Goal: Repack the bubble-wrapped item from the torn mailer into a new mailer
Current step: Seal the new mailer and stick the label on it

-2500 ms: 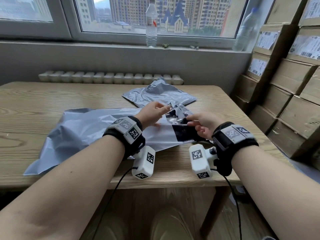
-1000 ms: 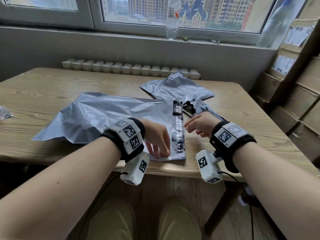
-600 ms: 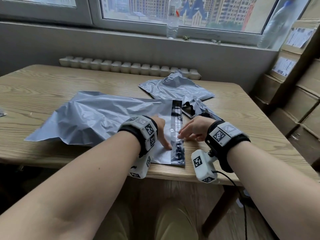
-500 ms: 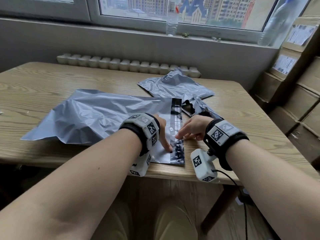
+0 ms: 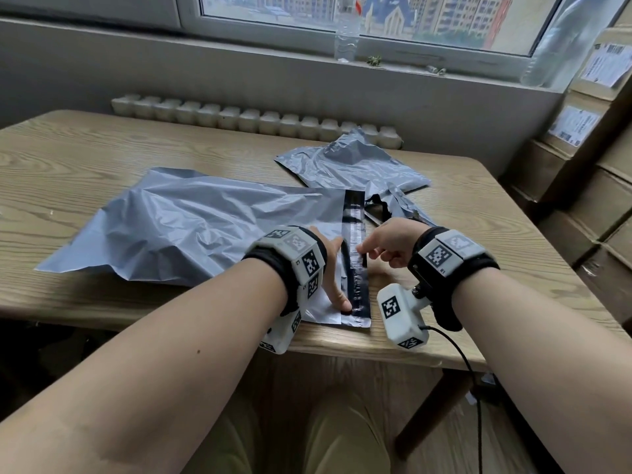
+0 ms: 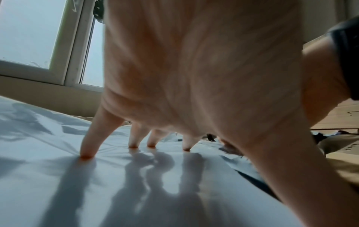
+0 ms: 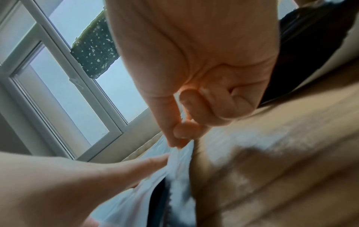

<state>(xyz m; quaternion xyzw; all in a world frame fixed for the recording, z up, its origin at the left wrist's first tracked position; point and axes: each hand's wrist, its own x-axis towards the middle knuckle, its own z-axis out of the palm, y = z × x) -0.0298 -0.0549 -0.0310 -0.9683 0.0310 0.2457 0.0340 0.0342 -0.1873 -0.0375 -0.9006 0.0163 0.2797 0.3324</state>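
The new grey mailer point(image 5: 191, 227) lies flat on the table, its mouth toward me on the right, where the black seal strip point(image 5: 355, 213) runs along the flap. My left hand point(image 5: 333, 268) presses straight, spread fingertips point(image 6: 134, 144) onto the mailer point(image 6: 48, 184) just left of the strip. My right hand point(image 5: 362, 250) pinches the strip's thin edge point(image 7: 180, 161) between thumb and forefinger point(image 7: 178, 142), with the other fingers curled. The torn grey mailer point(image 5: 352, 165) lies crumpled behind, its ripped end beside the flap. No bubble-wrapped item shows anywhere.
The wooden table point(image 5: 85, 159) ends just below my wrists. Stacked cardboard boxes point(image 5: 581, 186) stand close on the right. A radiator point(image 5: 256, 121) runs behind the table, and a water bottle point(image 5: 347, 32) stands on the windowsill.
The flap, held up in both hands earlier, now lies flat. My left hand went to pressing beside the strip, and my right hand came onto the strip and pinched its edge.
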